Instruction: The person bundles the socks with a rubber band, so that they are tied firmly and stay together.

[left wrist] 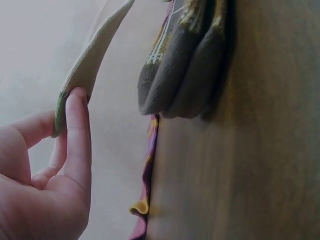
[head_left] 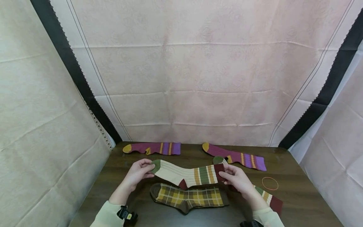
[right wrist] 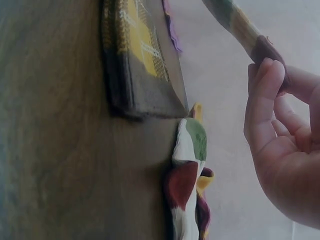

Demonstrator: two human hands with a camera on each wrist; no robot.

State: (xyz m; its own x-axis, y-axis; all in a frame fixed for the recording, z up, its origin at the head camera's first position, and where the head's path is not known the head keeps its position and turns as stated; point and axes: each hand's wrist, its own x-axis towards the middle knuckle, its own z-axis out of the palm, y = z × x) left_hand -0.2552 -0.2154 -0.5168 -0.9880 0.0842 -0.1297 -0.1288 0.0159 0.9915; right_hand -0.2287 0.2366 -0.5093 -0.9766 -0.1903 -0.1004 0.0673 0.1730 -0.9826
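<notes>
A cream sock with green toe, maroon heel and cuff, and green and mustard stripes is stretched sideways above the table. My left hand pinches its green toe between thumb and fingers. At the maroon cuff, my right hand pinches the other end. Just below it in the head view lies a brown and yellow plaid pair of socks, stacked flat. A matching cream sock rests on the table, partly hidden behind my right hand and forearm in the head view.
Two purple socks with yellow toes lie along the back: one sock at left, the other sock at right. A thin rubber band sits on the dark wooden table at right. Pale cloth walls enclose the table.
</notes>
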